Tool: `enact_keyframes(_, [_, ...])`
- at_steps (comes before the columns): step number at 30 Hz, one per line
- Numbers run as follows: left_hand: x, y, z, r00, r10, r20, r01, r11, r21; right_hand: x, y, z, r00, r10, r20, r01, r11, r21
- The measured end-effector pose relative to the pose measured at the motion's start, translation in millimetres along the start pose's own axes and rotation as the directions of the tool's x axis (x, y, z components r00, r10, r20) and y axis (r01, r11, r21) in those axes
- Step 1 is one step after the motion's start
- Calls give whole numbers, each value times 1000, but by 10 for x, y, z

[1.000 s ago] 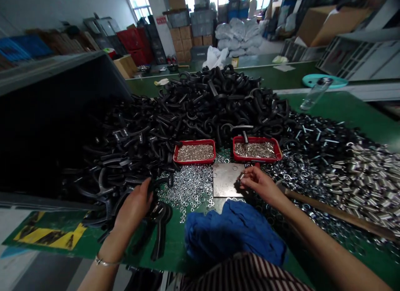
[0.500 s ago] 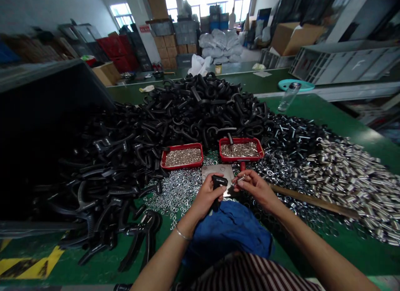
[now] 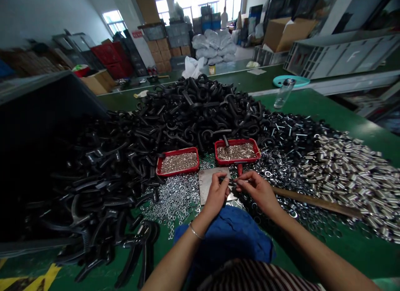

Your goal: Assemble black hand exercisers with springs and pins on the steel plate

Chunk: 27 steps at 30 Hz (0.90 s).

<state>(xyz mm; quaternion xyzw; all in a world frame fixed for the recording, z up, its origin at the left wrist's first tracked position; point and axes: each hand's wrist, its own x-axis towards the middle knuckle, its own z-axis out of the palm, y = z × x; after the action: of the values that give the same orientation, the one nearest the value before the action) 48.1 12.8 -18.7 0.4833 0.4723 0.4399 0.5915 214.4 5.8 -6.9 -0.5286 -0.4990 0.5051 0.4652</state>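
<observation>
Head view. Left hand [image 3: 215, 195] and right hand [image 3: 258, 191] meet above a scuffed steel plate [image 3: 206, 190], fingers curled, not spread. The left hand pinches a small black part [image 3: 224, 179], mostly hidden by the fingers; the right pinches a small steel piece [image 3: 240, 181] against it, tips almost touching.

Stock on the green tabletop [image 3: 343, 116] stands high. A heap of black plastic handles [image 3: 193, 107] fills the far middle and spills left from a dark bin [image 3: 46, 157]. Loose washers [image 3: 173, 199] lie left of the plate; steel sleeves [image 3: 343, 178] bank up on the right. Two red trays sit just beyond the plate, the left tray [image 3: 178, 173] and the right tray [image 3: 237, 162] both full of small metal parts. By the near edge, a few sprung black grips [image 3: 140, 245] lie apart, far fewer than the loose handles.

Room is tight: the plate is the main clear patch, hemmed by washers, trays and a blue cloth [image 3: 228, 241] just below the wrists. Bare green shows at the far right and along the near edge. A wooden strip [image 3: 315, 203] lies across the parts at right.
</observation>
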Motion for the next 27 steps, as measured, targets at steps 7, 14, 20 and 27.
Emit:
enact_keyframes(7, [-57,-7,123,993,-110,29,114,954,-279,-67,-38,46,985,-159,-62,138,956,-260])
enact_keyframes(14, [-151,-24,100,967,-191,167,250,820,-515,3,10,-21,926,-206,315,361,727,-584])
enact_keyframes(20, [-281,146,-45,831,-230,506,300,952,-61,83,-289,-184,834,-113,541,391,813,-432])
enact_keyframes(27, [-391,352,-146,832,-171,528,339,910,-240,265,-518,-52,755,25,656,96,984,-148])
